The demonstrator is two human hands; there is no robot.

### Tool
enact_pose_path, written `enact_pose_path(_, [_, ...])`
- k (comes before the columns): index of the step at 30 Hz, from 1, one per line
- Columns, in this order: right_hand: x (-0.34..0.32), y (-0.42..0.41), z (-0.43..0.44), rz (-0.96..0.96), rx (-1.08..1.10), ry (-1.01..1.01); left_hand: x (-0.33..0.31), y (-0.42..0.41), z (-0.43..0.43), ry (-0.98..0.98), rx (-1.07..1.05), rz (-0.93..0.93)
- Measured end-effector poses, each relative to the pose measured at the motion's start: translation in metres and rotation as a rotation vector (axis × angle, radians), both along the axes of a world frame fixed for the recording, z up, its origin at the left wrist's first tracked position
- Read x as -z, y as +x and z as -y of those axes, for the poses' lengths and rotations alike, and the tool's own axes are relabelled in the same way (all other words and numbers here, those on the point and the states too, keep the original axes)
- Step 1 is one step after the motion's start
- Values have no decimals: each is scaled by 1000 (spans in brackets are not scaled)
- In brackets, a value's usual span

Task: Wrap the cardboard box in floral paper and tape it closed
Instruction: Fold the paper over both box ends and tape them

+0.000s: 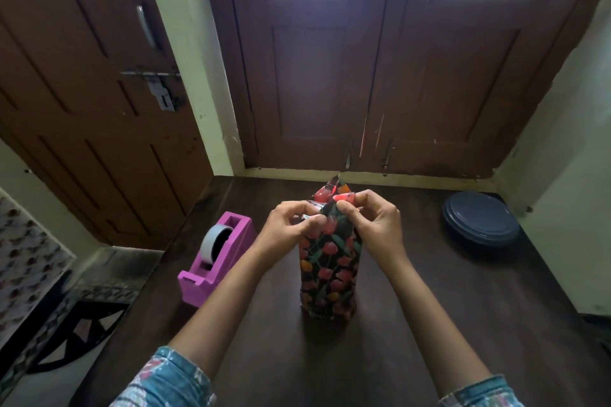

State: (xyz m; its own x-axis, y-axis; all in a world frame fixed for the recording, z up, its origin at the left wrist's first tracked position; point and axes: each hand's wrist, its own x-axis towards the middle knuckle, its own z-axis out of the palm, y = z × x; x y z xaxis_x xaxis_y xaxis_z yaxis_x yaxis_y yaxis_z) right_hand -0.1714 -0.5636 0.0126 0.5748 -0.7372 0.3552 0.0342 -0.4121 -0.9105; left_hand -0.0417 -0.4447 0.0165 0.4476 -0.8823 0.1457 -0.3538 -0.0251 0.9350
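Two hands work at the top end of the wrapped box (329,274), which stands upright on its short end near the centre of the dark worktop (463,307). Left hand (291,225): grip closed, thumb and forefinger pinching the floral paper (330,251) at the upper left corner. Right hand (370,221): grip closed, thumb and fingers pinching the folded flap at the upper right. A pointed tip of paper sticks up behind the fingers. The worktop's far edge runs along the sill of the brown doors (380,76), just behind the box. Its left edge slants down past the pink tape dispenser (228,261), which sits close to that edge, near the box but not touching it. The grey tape roll (213,243) is seated in the dispenser. A dark blue round dish (481,223) lies in the far right corner, well apart from the box. Worktop surface shows on every side of the box, widest to the right and toward the viewer between the forearms. No cardboard is visible, as paper covers every face in view. The top fold is largely hidden by the fingers. A small shiny bit sits by the left thumb; cannot tell whether it is tape. Both patterned sleeves (172,383) are cut off by the lower frame.
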Motion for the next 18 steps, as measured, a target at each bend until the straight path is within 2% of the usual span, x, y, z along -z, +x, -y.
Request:
enact_pose_path(3, [7,0,3,-147,30,-13,4,-9,6,-36,-113,-145])
enact_pose_path(7, [14,-6,6,-422,-58,-104,7,-12,10,-41,-166,-135])
enact_pose_path(10, [14,-5,7,-421,-33,-29,11,-13,13,-38,-240,-107])
enact_pose_path(13, [15,-6,8,-394,-34,3,12,-17,14,-23,-329,15])
enact_pose_path(18, [19,-11,5,-326,-36,-71,2,-18,20,66,-384,29])
